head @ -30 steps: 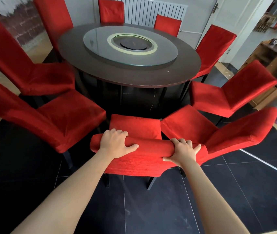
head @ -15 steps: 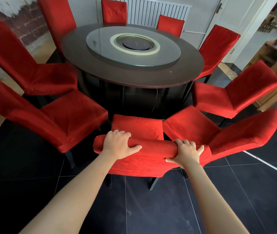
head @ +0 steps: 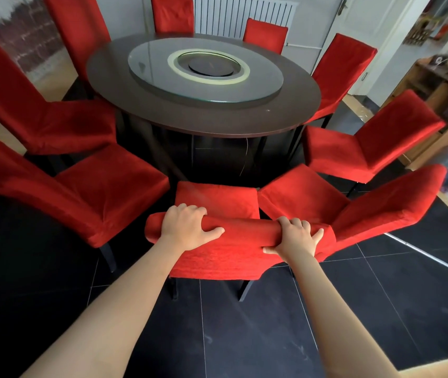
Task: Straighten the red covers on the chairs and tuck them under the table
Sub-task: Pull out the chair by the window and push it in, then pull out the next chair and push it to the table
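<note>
A chair in a red cover [head: 217,199] stands right in front of me, its seat facing the round dark table [head: 162,113]. My left hand [head: 187,226] grips the top of its backrest on the left. My right hand [head: 297,237] grips the same top edge on the right. The seat's front edge lies a little short of the table's rim. Several more red-covered chairs ring the table: one close on the right [head: 367,214] nearly touching this chair, and one on the left [head: 86,192].
A glass turntable [head: 261,77] lies on the table. A white radiator [head: 244,15] is on the far wall. A wooden cabinet [head: 441,85] stands at the right. The floor under me is black tile [head: 271,336].
The chair and both hands have shifted slightly towards the table, and my view has crept forward with them. Both grips are unchanged.
</note>
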